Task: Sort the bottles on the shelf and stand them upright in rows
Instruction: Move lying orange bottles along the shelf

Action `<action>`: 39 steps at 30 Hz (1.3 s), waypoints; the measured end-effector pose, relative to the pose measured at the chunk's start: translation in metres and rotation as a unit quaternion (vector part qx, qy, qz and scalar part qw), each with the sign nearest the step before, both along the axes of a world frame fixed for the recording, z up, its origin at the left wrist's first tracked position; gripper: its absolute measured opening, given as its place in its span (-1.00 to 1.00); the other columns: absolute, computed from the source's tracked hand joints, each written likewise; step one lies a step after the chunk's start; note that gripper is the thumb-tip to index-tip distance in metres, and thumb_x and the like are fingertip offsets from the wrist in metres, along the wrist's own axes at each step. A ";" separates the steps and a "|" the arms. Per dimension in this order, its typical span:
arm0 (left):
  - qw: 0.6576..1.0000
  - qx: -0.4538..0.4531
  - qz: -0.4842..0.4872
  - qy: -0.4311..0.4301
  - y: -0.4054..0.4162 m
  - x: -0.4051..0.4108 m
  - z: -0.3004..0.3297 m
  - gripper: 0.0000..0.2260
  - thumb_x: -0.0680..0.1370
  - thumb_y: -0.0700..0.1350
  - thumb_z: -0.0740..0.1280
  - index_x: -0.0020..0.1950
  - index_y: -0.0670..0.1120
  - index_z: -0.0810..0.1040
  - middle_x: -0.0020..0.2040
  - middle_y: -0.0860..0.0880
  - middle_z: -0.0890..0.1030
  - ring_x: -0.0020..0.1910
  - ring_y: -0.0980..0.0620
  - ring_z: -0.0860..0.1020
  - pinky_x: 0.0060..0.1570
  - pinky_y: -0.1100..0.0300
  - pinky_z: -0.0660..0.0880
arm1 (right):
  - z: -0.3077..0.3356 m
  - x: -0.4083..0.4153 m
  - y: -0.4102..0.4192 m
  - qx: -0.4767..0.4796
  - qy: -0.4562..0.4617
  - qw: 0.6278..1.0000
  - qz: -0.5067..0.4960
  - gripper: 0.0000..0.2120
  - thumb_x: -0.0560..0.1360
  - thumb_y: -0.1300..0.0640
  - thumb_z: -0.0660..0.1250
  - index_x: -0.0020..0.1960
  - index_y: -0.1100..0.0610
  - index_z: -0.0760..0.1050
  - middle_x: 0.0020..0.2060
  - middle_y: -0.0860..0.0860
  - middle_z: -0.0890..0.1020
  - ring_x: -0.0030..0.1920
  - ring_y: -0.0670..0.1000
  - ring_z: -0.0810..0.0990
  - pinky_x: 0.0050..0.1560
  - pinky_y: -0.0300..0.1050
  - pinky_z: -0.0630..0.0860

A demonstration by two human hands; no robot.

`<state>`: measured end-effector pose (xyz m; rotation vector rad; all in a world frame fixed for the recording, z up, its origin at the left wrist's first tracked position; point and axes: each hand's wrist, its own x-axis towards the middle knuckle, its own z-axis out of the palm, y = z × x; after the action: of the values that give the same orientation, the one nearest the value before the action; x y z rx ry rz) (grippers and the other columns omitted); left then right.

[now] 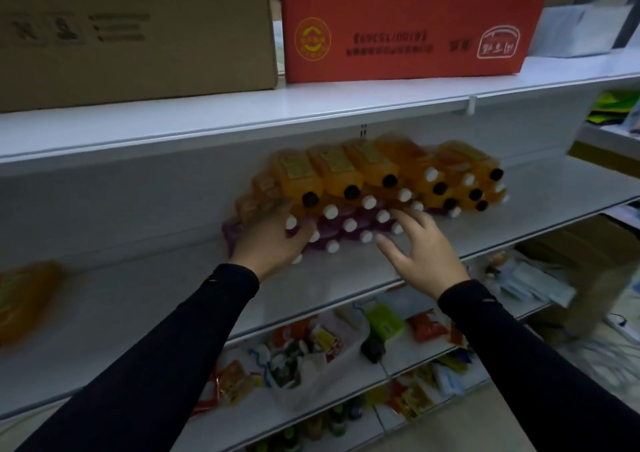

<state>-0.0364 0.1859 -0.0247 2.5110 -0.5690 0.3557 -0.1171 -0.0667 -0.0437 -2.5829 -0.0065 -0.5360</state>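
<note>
Bottles point(349, 181), orange and purple, stand bunched toward the shelf's point(138, 313) back edge. The left hand point(273, 240) grips a white-capped purple bottle point(239, 229); the right hand point(424, 247) hovers, fingers spread wide.

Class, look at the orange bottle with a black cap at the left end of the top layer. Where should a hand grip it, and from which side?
Grip the orange bottle round its body just behind the black cap, coming from above and in front. It lies on top of the pile, cap towards the person, its upper side uncovered.
</note>
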 end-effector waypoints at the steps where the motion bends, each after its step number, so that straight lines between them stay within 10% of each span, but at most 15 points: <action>1: 1.000 0.008 0.017 -0.011 -0.005 0.007 0.001 -0.56 0.53 0.25 0.21 0.31 0.05 0.42 0.29 0.00 0.48 0.23 -0.05 0.44 -0.01 0.13 0.35 | 0.002 0.011 -0.002 -0.002 -0.002 1.000 0.007 -0.41 0.54 -0.26 0.20 0.47 0.03 0.30 0.42 0.03 0.32 0.37 0.03 0.33 0.19 -0.24 0.26; 8: 0.989 0.026 0.138 -0.036 -0.035 0.067 -0.007 -0.30 0.35 0.46 0.23 0.34 0.07 0.36 0.24 -0.09 0.46 0.17 -0.13 0.47 0.01 0.07 0.32 | 0.020 0.087 0.000 -0.038 -0.013 0.998 0.040 -0.44 0.52 -0.23 0.22 0.41 0.06 0.38 0.36 0.08 0.42 0.31 0.10 0.42 0.04 -0.19 0.32; 14: 0.995 -0.040 0.082 0.050 -0.041 0.096 -0.017 -0.30 0.40 0.35 0.31 0.43 0.04 0.30 0.28 -0.07 0.49 0.22 -0.08 0.47 0.19 0.00 0.44 | 0.021 0.142 0.011 -0.102 -0.034 0.992 0.062 -0.27 0.50 -0.27 0.19 0.52 0.13 0.20 0.43 0.21 0.34 0.41 0.22 0.31 0.39 0.12 0.24; 23: 0.985 -0.169 0.032 0.017 0.001 0.061 0.002 -0.63 0.38 0.04 0.39 0.19 0.13 0.50 0.03 0.22 0.57 -0.08 0.49 0.49 -0.13 0.61 0.33 | 0.009 0.170 0.024 -0.138 -0.026 0.987 0.077 -0.29 0.53 -0.15 0.26 0.54 0.17 0.14 0.38 0.29 0.36 0.45 0.28 0.23 0.50 0.17 -0.04; 28: 0.977 -0.183 0.082 0.077 -0.005 0.066 -0.009 -0.55 0.39 0.06 0.43 0.24 -0.06 0.51 0.06 -0.16 0.61 -0.05 -0.06 0.60 -0.07 0.13 0.56 | 0.002 0.158 0.027 -0.047 -0.038 0.986 0.153 -0.36 0.54 0.00 0.32 0.52 0.15 0.17 0.43 0.30 0.27 0.44 0.28 0.22 0.43 0.09 0.16; 34: 0.963 -0.132 0.222 0.075 -0.023 0.078 -0.019 -0.08 0.18 0.47 0.33 0.45 0.14 0.20 0.28 -0.07 0.38 0.20 -0.05 0.40 0.22 -0.02 0.43 | 0.004 0.167 0.026 0.107 0.032 0.978 0.177 -0.31 0.47 -0.10 0.38 0.50 0.00 0.18 0.41 0.22 0.31 0.26 0.28 0.47 0.21 0.12 0.48; 39: 0.966 -0.119 0.223 0.056 -0.026 0.077 -0.021 -0.16 0.24 0.44 0.26 0.45 0.12 0.26 0.25 -0.07 0.45 0.19 -0.06 0.40 0.23 0.04 0.40 | 0.003 0.170 0.031 0.096 0.022 0.983 0.154 -0.23 0.46 -0.19 0.38 0.54 0.04 0.15 0.47 0.21 0.22 0.42 0.23 0.30 0.37 0.14 0.33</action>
<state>0.0408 0.1602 -0.0455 2.3855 0.0893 0.4153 0.0530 -0.0353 -0.0410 -2.3440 -0.3180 -0.3465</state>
